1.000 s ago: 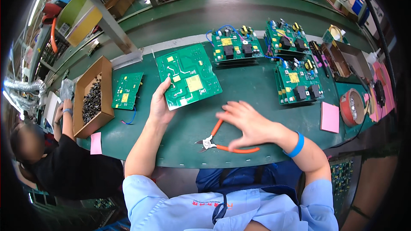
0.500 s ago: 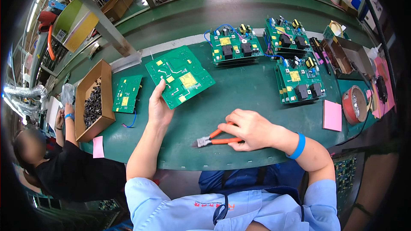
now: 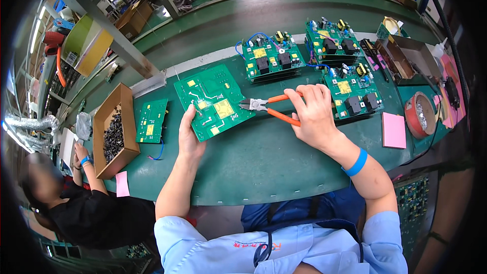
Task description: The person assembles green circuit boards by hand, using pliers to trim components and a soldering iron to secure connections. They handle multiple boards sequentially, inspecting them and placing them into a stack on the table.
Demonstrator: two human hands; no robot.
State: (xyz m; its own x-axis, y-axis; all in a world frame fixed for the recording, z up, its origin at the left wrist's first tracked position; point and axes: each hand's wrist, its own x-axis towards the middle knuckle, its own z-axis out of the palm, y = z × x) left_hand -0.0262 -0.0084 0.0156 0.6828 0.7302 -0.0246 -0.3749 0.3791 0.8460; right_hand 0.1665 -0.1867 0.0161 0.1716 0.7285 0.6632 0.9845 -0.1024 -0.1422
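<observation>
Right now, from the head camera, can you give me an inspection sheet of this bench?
Surface: dark green bench top, bare in front of the person.
Job's things: large green circuit board, tilted up at its near edge; orange-handled side cutters, tip at the board's right edge.
Clutter: three populated green boards behind; small green board; brown cardboard box of dark parts; pink notes; red round tin.
Hands: left hand holds the board's near edge; right hand grips the cutters.
Cables: blue wires on the populated boards.
Surroundings: another person seated at left; shelving behind.
</observation>
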